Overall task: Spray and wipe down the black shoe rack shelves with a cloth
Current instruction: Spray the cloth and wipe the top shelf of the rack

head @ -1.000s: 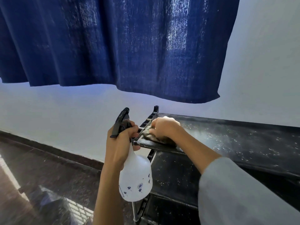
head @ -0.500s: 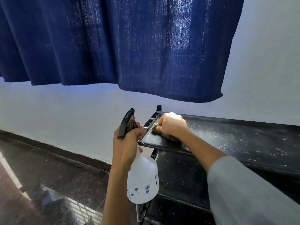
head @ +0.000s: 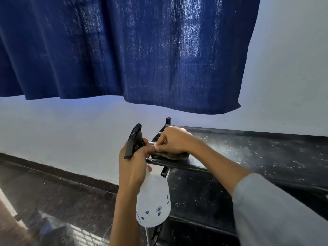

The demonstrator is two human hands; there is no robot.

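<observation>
The black shoe rack [head: 257, 153] stands against the wall, its top shelf speckled with white dust and droplets. My right hand [head: 174, 142] grips a brownish cloth [head: 170, 155] and presses it on the top shelf's left front corner. My left hand [head: 134, 167] holds a white spray bottle [head: 153, 203] with small blue flowers by its neck, just left of the rack's end; its black trigger head [head: 133, 140] points up. A lower shelf [head: 195, 197] shows below, also speckled.
A dark blue curtain [head: 133, 50] hangs overhead, ending above the rack. A white wall [head: 62, 132] lies behind, with a dark skirting and a dark polished floor [head: 44, 197] to the left. The rack's ladder-like side frame [head: 162, 130] rises at its left end.
My right hand slid the cloth from the back of the shelf's left end toward the front corner, close to my left hand. The bottle stayed beside the rack.
</observation>
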